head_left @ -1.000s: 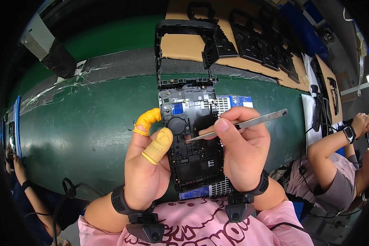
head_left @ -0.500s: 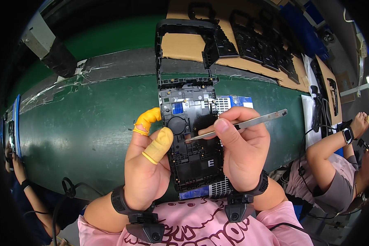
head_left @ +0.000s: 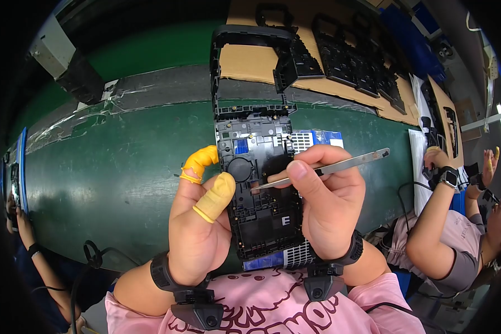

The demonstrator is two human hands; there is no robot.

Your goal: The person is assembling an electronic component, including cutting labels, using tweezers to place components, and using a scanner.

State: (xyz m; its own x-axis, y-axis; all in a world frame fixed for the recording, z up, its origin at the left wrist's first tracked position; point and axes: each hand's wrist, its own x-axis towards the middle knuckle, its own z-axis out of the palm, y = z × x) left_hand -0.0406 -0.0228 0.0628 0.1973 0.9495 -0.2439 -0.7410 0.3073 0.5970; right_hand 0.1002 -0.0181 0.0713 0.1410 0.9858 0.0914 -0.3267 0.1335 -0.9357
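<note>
A black plastic housing (head_left: 264, 225), with an open frame at its far end, is held up in front of me. My left hand (head_left: 200, 222) grips its left edge; yellow finger cots cover the thumb and index finger. Between thumb and fingers of my right hand (head_left: 331, 200) is a pair of metal tweezers (head_left: 350, 162). Their tips point left and meet the inside of the housing, just below a round black disc (head_left: 240, 170). Some right-hand fingers lie behind or against the housing's right edge and are partly hidden.
Beneath the housing, blue-and-white sheets (head_left: 303, 142) lie on the green tabletop (head_left: 117, 183). More black housings (head_left: 345, 64) rest on cardboard (head_left: 245, 61) at the far right. One co-worker (head_left: 440, 239) sits at the right; another's arm (head_left: 42, 259) shows at the left.
My hands, the housing and the tweezers have barely moved. The co-worker at the right has shifted their arms, one hand now being lower and farther left.
</note>
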